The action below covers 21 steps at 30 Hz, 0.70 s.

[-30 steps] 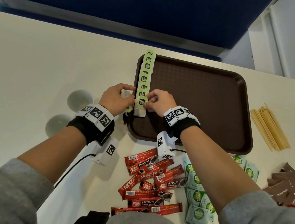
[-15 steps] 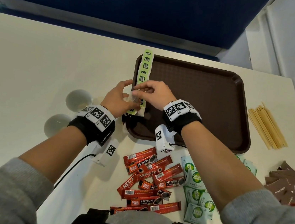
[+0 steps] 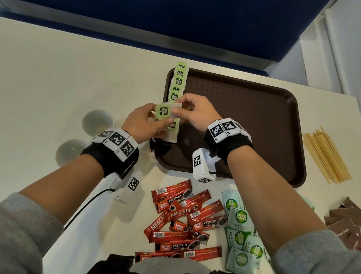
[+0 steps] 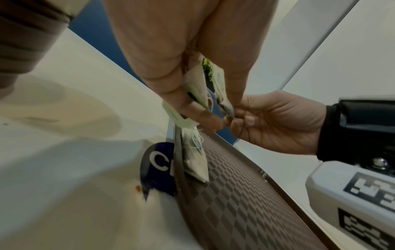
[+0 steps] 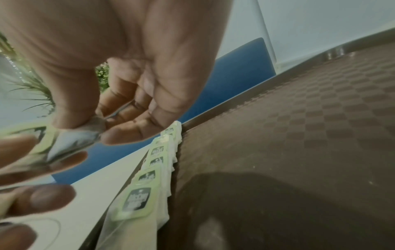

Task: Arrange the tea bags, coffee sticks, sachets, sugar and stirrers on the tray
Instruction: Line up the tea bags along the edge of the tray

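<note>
A brown tray (image 3: 244, 131) lies on the white table. A row of tea bags (image 3: 178, 84) with green tags overlaps along the tray's left edge, also seen in the right wrist view (image 5: 149, 175). Just above the row's near end my left hand (image 3: 154, 120) grips a small bundle of tea bags (image 4: 197, 91). The top tea bag (image 3: 166, 112) shows its green tag. My right hand (image 3: 184, 110) pinches the white pouch of that tea bag (image 5: 74, 137) between thumb and forefinger. The two hands touch at the bag.
Red coffee sticks (image 3: 183, 219) and green sugar sachets (image 3: 240, 237) lie in front of the tray. Brown sachets (image 3: 350, 223) and wooden stirrers (image 3: 325, 152) lie to its right. Two white cups (image 3: 97, 122) stand left of the tray.
Both hands have risen from the row's near end. The right hand has moved onto the bundle in the left hand and now pinches its top tea bag.
</note>
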Available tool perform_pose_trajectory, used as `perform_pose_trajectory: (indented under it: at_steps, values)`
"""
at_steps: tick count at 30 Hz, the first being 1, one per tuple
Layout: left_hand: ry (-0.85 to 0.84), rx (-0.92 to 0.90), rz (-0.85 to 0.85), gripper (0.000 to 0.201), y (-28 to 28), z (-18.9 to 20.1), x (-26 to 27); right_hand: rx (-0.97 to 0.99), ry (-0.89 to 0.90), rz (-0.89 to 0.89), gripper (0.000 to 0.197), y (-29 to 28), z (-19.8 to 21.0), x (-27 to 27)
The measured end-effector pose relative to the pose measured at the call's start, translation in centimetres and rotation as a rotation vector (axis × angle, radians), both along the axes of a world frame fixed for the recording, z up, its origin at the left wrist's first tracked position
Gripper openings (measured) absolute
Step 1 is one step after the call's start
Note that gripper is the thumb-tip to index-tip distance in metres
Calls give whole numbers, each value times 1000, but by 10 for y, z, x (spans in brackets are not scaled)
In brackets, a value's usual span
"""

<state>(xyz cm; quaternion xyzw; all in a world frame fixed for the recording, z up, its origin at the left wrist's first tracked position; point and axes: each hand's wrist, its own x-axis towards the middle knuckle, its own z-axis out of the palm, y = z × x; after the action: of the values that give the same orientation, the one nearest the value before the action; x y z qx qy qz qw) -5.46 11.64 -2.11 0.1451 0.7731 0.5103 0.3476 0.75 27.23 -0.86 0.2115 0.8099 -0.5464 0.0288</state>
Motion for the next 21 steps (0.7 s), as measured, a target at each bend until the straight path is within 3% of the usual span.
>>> perform_pose_trajectory:
  at_steps: [5, 10, 17, 21]
  values:
    - [5, 65, 83, 12, 1, 1, 0, -90, -9, -44, 16, 2, -5, 7]
    - [56, 43, 81, 13, -1, 0, -2, -78, -64, 41, 21, 2, -7, 14]
    - [75, -89, -43, 15, -4, 0, 4, 103, -107, 71, 7, 3, -10, 18]
    - [83, -101, -19, 10, -7, 2, 8, 62, -165, 68, 6, 1, -11, 23]
